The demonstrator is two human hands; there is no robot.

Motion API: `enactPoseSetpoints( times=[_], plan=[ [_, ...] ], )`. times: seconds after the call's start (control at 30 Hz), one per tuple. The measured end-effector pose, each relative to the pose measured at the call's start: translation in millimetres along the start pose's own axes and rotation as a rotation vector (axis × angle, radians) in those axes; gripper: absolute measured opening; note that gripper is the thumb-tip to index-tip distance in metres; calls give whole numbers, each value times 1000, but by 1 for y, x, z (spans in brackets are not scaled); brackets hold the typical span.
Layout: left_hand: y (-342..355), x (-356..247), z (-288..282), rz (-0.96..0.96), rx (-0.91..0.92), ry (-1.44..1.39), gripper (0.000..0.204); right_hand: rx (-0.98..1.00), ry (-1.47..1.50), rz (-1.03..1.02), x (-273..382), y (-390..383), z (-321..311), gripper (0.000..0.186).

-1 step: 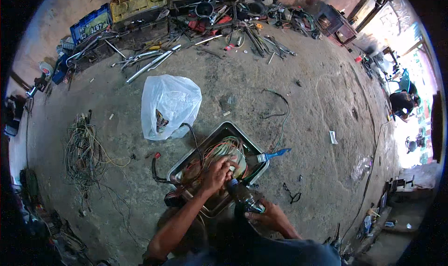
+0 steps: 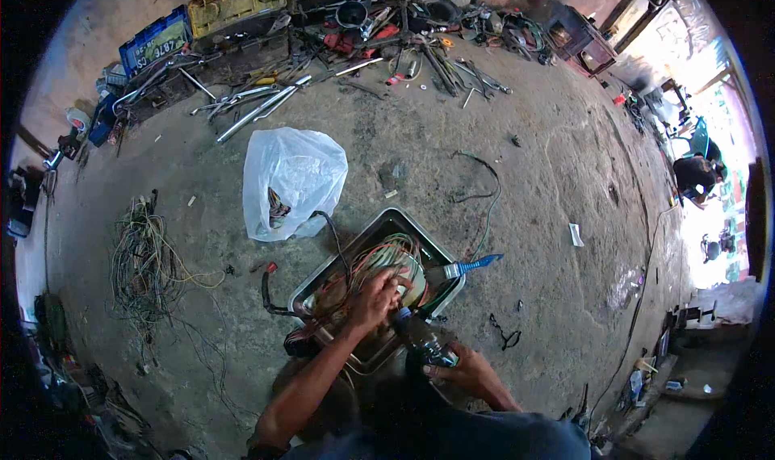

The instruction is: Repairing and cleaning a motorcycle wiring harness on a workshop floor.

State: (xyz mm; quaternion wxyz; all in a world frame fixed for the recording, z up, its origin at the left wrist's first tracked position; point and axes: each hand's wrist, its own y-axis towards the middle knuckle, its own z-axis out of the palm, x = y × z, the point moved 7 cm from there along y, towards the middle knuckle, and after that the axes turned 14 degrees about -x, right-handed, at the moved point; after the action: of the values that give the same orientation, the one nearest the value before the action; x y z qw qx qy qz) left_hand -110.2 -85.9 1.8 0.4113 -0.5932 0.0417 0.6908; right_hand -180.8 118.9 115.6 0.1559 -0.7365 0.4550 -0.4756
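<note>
The metal tray [image 2: 436,254] sits on the concrete floor [image 2: 549,177] right in front of you, and it holds a wire coil [image 2: 387,262] of orange, green and pale strands bundled together. Your left hand [image 2: 375,299] lies on top of that coil inside the tray, fingers curled down onto the windings and pressing them. Your right hand [image 2: 464,371] is just outside the tray's near edge, clenched around a dark bottle [image 2: 420,340] that tilts toward the coil. A blue-handled brush [image 2: 472,264] rests across the tray's right rim, bristles inward. A black cable [image 2: 270,294] loops out from the tray's left side. Just beyond the tray stands a white plastic bag [image 2: 291,177] with something dark and striped inside. Farther left, a loose wire tangle [image 2: 149,254] lies on the floor, well apart
</note>
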Motion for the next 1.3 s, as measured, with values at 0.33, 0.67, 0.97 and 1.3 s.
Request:
enactPoseSetpoints(
  times=[0.33, 0.67, 0.97, 1.3],
  plan=[
    [-5, 1, -1, -271, -2, -38, 41, -39, -63, 66, -13, 6, 0, 72],
    [7, 14, 0, -213, 54, 39, 33, -78, -60, 54, -17, 13, -2, 68],
    [10, 21, -13, -182, -44, -69, 30, -78, 18, 88, -12, 12, -3, 69],
    [4, -3, 4, -304, -8, 96, 36, 18, 1, 135, -9, 7, -1, 84]
  ],
)
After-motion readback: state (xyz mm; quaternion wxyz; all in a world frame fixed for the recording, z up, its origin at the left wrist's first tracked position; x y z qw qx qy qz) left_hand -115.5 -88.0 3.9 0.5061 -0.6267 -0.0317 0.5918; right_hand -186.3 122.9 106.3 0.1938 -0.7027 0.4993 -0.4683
